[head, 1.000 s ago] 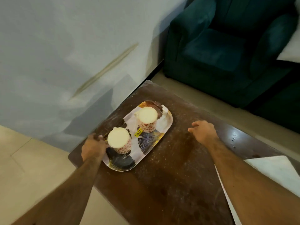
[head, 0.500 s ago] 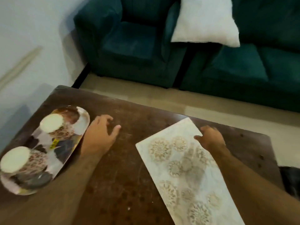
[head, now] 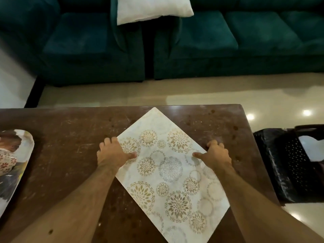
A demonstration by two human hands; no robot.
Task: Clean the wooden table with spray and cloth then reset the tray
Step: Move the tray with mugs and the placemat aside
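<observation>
Landmark: the patterned mat [head: 168,174], lying cornerwise on the wooden table [head: 66,155].
Tray [head: 26,155]: far left of the mat, at the table's left edge, mostly cut off by the frame; a patterned cup [head: 7,160] stands on it.
Left hand [head: 112,153]: at the mat's left edge, thumb pressed on top of the mat, fingers curled over the edge, gripping it.
Right hand [head: 215,155]: at the mat's right edge, thumb on top, fingers curled down over the edge, gripping it.
Black chair [head: 280,165]: right of the mat, just beside the table's right end.
Sofa [head: 192,41]: beyond the mat, across a strip of floor, dark green, with a white cushion [head: 150,9] on it.
</observation>
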